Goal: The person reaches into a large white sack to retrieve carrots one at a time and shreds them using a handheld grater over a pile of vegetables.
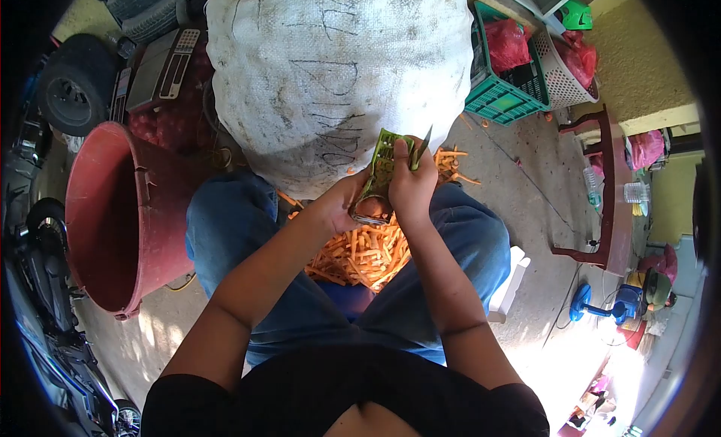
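Between my knees, both hands are closed around a green, dirt-stained piece with rows of holes (384, 153), its lower end edged in a pale, shiny rim. My left hand (345, 200) grips its lower left side. My right hand (411, 185) clasps its right side, thumb pressed along the top. From the right fist sticks up a narrow pointed blade (424, 144), green near the hand. Below the hands lies a heap of thin orange sticks (360, 255), like cut carrot, above something blue. More orange sticks (449, 165) lie beside my right knee.
A large white woven sack (338, 76) with black lettering stands right ahead. To the left is a red bin (158, 211), with tires (75, 84) behind. A green crate (503, 95) and a white basket (559, 76) stand at right, near a brown wooden frame (612, 189) and a blue fan (582, 302).
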The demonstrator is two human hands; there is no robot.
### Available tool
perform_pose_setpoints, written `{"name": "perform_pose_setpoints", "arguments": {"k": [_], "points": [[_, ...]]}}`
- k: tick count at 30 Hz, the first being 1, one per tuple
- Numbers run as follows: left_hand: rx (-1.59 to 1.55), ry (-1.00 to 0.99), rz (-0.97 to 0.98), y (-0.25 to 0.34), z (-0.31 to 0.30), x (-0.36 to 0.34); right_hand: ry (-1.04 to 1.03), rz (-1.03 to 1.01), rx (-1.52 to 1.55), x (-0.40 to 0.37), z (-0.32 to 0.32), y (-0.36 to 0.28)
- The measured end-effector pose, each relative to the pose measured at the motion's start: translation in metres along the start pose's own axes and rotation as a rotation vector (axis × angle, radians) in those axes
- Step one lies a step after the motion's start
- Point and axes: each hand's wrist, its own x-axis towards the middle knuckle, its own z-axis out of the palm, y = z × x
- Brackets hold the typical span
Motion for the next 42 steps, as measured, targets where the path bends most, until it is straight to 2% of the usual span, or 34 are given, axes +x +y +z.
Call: {"name": "perform_pose_setpoints", "arguments": {"k": [3,5,7,9,10,12,13,15,17,19,21,23,24,25,26,27,28,29,31,33,35,36,37,39,41,42], "points": [[0.056,0.074,-0.028,0.005,0.002,0.001,0.023,-0.045,-0.103,0.005,-0.001,0.005],[0.122,0.074,-0.088,0.006,0.002,-0.008,0.162,-0.148,-0.283,0.023,-0.006,0.031],[0.187,0.070,-0.143,-0.005,0.013,-0.017,0.346,0.298,-0.282,0.065,-0.038,0.027],[0.468,0.311,-0.284,-0.021,0.035,-0.023,0.566,0.432,0.022,0.085,-0.061,0.037],[0.473,0.202,-0.248,-0.021,0.024,-0.019,0.571,0.435,0.020,0.083,-0.060,0.032],[0.365,0.164,-0.214,-0.006,0.021,-0.015,0.430,0.237,-0.004,0.065,-0.052,0.015],[0.267,0.130,-0.168,0.002,0.021,-0.012,0.311,0.247,-0.030,0.055,-0.046,0.012],[0.198,0.165,-0.151,0.005,0.018,-0.008,0.222,0.091,0.080,0.039,-0.025,0.019],[0.080,0.129,-0.004,0.001,0.001,0.000,0.057,0.194,0.215,0.015,-0.012,-0.021],[0.011,0.109,-0.051,0.003,0.001,-0.003,0.003,-0.015,-0.031,0.002,-0.004,-0.010],[0.011,0.262,0.000,0.001,0.026,-0.009,0.018,-0.084,-0.043,-0.002,0.000,-0.004],[0.088,0.248,-0.028,-0.002,0.007,-0.006,0.053,-0.099,-0.164,-0.001,-0.002,-0.006],[0.169,0.230,-0.056,-0.003,0.000,-0.004,0.052,-0.038,-0.209,0.004,-0.007,-0.006],[0.169,0.230,-0.058,-0.002,0.010,-0.009,0.237,-0.165,-0.272,0.019,-0.012,0.015],[0.316,0.259,-0.169,-0.003,0.027,-0.017,0.292,0.016,-0.312,0.039,-0.028,0.032],[0.465,0.285,-0.280,-0.006,0.037,-0.022,0.413,-0.054,-0.355,0.058,-0.042,0.047],[0.439,0.178,-0.333,-0.012,0.034,-0.024,0.514,0.083,-0.399,0.066,-0.050,0.036],[0.444,0.175,-0.336,-0.012,0.035,-0.022,0.530,0.191,-0.225,0.075,-0.061,0.048],[0.457,0.368,-0.179,-0.016,0.039,-0.019,0.544,0.205,0.175,0.070,-0.059,0.032],[0.333,0.402,-0.196,-0.007,0.035,-0.015,0.407,0.194,0.048,0.053,-0.047,0.010],[0.203,0.344,-0.189,0.000,0.020,-0.011,0.256,0.212,0.188,0.034,-0.028,0.003],[0.133,0.289,-0.110,-0.003,0.005,-0.004,0.171,0.169,0.235,0.025,-0.020,0.010],[0.135,0.289,-0.108,-0.004,0.001,0.000,0.105,0.152,0.160,0.014,-0.013,-0.002],[0.020,0.389,0.003,-0.005,0.003,0.003,0.044,-0.100,-0.051,0.001,-0.001,-0.006],[0.003,0.372,0.036,-0.005,0.010,-0.002,-0.020,-0.058,-0.114,-0.006,0.002,-0.011],[0.051,0.283,0.016,-0.005,0.004,-0.003,0.017,-0.106,-0.162,-0.004,0.003,-0.001]]}}
